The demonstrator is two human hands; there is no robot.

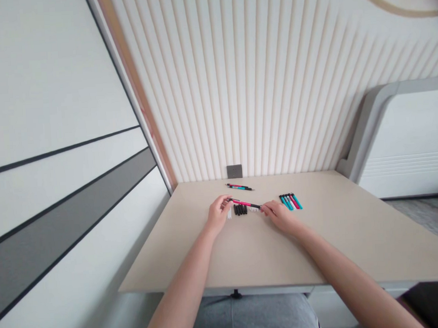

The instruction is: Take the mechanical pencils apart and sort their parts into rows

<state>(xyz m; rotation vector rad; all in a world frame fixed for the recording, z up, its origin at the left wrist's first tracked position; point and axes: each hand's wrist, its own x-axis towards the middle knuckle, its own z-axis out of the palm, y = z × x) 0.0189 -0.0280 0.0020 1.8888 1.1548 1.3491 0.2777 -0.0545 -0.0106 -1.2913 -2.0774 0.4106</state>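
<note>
At mid-frame, left hand (217, 212) and right hand (280, 216) held a pink-and-black pen (244, 203), well inside the surface (254, 261)'s lower edge.

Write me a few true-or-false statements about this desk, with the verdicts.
1. Both the left hand and the right hand hold the pink pen. True.
2. The coloured tubes lie left of both hands. False: the tubes lie to the right of the right hand.
3. Two pens lie farther back than the hands, nearer the wall. True.
4. The black pieces are on the floor. False: the black pieces lie on the table.
</note>
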